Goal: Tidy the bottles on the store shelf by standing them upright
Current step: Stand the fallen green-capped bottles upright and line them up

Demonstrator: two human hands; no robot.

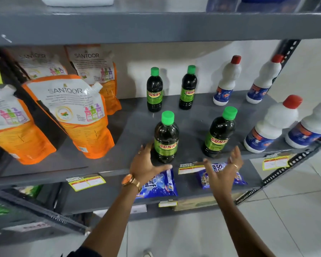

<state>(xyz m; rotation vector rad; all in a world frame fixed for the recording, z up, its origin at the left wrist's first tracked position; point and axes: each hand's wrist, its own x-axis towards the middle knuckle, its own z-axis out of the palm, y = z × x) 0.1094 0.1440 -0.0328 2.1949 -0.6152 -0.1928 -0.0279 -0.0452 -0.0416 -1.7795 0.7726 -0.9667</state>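
Several dark bottles with green caps and "SUNNY" labels stand upright on the grey shelf (191, 115): two at the front (166, 138) (220, 132) and two at the back (154, 89) (188, 88). To their right stand several white bottles with red caps (272, 125), also upright. My left hand (146, 164), with a watch on its wrist, is open just below and left of the front-left dark bottle, fingers close to its base. My right hand (224, 169) is open, palm up, in front of the shelf edge below the front-right dark bottle. Neither hand holds anything.
Orange and white Santoor refill pouches (76, 112) fill the left part of the same shelf. Yellow price tags (86, 181) hang on the shelf's front edge. Blue detergent packets (159, 184) lie on the shelf below. A perforated metal upright (287, 52) bounds the right side.
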